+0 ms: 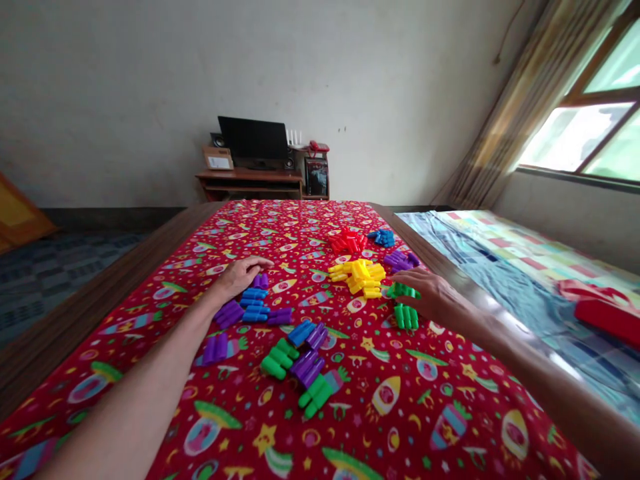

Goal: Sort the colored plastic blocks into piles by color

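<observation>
My left hand (242,275) rests on the red patterned cloth, fingers stretched out and holding nothing. Just below its fingers lies a purple plastic building block (261,282), with blue blocks (255,304) and another purple block (229,314) close by. On the right, my right hand (431,292) has its fingers and thumb closed around a green building block (404,291). A second green block (406,317) lies right below that one. Part of the held block is hidden by the fingers. The blocks look like short rounded pegs joined side by side.
Yellow blocks (361,276), red blocks (347,241), dark blue blocks (382,238) and purple blocks (401,260) lie in heaps at the right. Nearer are mixed blocks, including a purple one (307,368). Beyond the table stands a desk (250,176) with a monitor (254,141).
</observation>
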Action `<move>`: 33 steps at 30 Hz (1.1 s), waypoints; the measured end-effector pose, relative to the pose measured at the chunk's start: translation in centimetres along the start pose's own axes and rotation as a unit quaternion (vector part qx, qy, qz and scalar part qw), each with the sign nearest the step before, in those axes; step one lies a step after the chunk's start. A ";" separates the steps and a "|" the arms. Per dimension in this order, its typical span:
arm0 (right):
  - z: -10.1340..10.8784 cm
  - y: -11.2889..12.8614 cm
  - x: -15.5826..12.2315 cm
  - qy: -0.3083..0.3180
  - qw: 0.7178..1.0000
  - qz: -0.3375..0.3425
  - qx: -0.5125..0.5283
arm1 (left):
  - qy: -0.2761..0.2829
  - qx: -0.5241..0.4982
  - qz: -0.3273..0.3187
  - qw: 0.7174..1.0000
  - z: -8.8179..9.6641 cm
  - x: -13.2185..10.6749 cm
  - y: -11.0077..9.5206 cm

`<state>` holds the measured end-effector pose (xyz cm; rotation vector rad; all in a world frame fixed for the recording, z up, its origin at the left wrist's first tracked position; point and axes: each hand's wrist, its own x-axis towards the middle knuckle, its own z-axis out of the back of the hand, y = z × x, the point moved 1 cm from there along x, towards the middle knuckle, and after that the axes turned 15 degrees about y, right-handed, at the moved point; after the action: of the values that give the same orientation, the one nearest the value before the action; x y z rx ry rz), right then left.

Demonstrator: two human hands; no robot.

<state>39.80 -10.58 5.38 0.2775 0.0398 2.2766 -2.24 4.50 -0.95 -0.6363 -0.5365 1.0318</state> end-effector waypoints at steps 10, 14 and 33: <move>-0.2 -0.9 -1.5 -0.002 1.000 0.001 0.006 | 0.005 0.013 0.000 1.000 0.1 -0.1 0.0; 0.1 2.8 0.7 -0.001 0.997 0.053 0.048 | 0.006 0.008 0.009 1.000 0.1 -0.1 -0.3; -2.8 11.0 10.3 0.126 0.985 0.113 0.011 | 0.009 -0.002 0.000 1.000 0.0 -0.2 0.1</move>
<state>24.49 -9.96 5.88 0.0017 0.1732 2.5261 -2.37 4.36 -1.06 -0.6485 -0.5219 1.0252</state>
